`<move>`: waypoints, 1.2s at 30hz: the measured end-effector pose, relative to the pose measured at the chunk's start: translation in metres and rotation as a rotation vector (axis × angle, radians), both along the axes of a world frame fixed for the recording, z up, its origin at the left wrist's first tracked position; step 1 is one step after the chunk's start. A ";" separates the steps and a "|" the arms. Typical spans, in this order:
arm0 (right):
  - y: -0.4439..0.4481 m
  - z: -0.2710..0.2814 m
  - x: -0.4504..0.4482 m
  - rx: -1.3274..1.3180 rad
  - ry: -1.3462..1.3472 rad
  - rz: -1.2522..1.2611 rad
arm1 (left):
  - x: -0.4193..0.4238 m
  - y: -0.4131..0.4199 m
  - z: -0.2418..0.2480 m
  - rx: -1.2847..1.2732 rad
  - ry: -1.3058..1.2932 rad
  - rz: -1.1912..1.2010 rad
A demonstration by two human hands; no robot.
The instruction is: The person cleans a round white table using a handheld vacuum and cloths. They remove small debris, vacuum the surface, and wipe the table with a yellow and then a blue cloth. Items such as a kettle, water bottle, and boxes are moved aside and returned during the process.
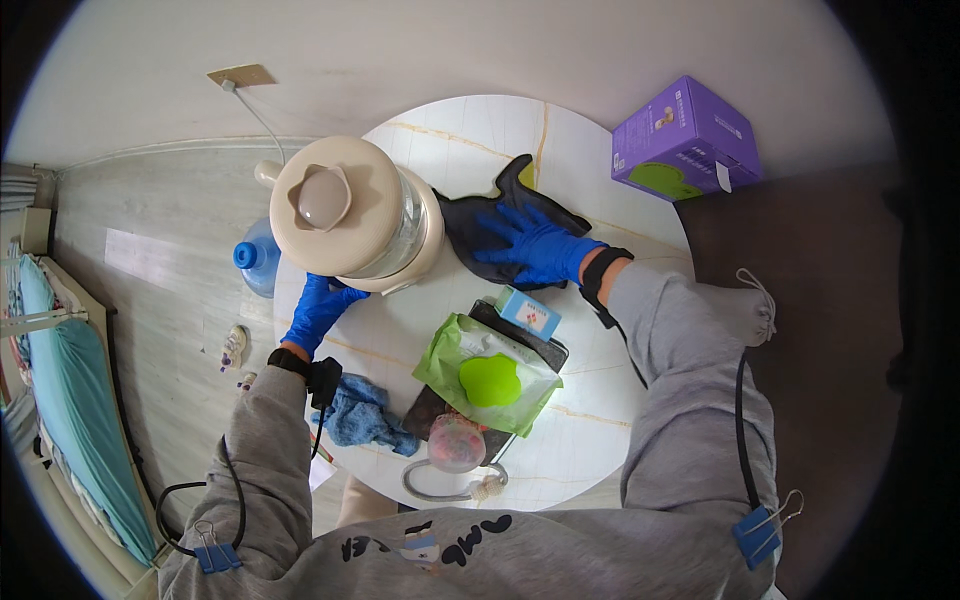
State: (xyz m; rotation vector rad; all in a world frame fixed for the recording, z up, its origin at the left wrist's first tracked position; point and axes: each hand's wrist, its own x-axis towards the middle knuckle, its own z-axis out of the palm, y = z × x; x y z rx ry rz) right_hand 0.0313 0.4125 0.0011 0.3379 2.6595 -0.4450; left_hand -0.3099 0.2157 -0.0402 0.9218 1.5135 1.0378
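Note:
Both hands wear blue gloves. My left hand (pixel 319 311) is at the near lower side of a beige countertop appliance with a glass body (pixel 341 210); its fingers are partly hidden beneath the appliance, so its grip is unclear. My right hand (pixel 536 246) lies spread flat on a dark cloth-like item (pixel 472 225) just right of the appliance. A green wet-wipes pack (pixel 450 360) with a bright green lid lies nearer my body, beside a small blue box (pixel 529 313). A crumpled blue cloth (pixel 360 412) rests below my left wrist.
The round white table (pixel 600 435) stands against a wall. A purple box (pixel 686 142) sits at its back right edge. A clear round container (pixel 456 444) with a grey strap lies near my body. A blue water bottle (pixel 259 259) stands on the floor at left.

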 end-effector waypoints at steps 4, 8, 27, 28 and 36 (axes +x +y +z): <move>0.012 0.007 0.003 0.014 0.001 0.106 | -0.001 0.000 -0.004 -0.005 0.024 -0.014; 0.032 0.004 -0.021 0.023 -0.029 -0.054 | -0.002 -0.002 -0.009 0.001 0.003 -0.017; 0.080 -0.026 -0.067 0.244 0.088 -0.652 | 0.013 0.014 0.014 0.018 0.116 -0.012; 0.077 -0.025 -0.055 0.233 0.078 -0.671 | 0.015 0.016 0.012 0.029 0.053 0.004; 0.038 -0.023 0.012 0.233 -0.055 -0.754 | 0.040 0.053 0.004 0.211 0.312 0.020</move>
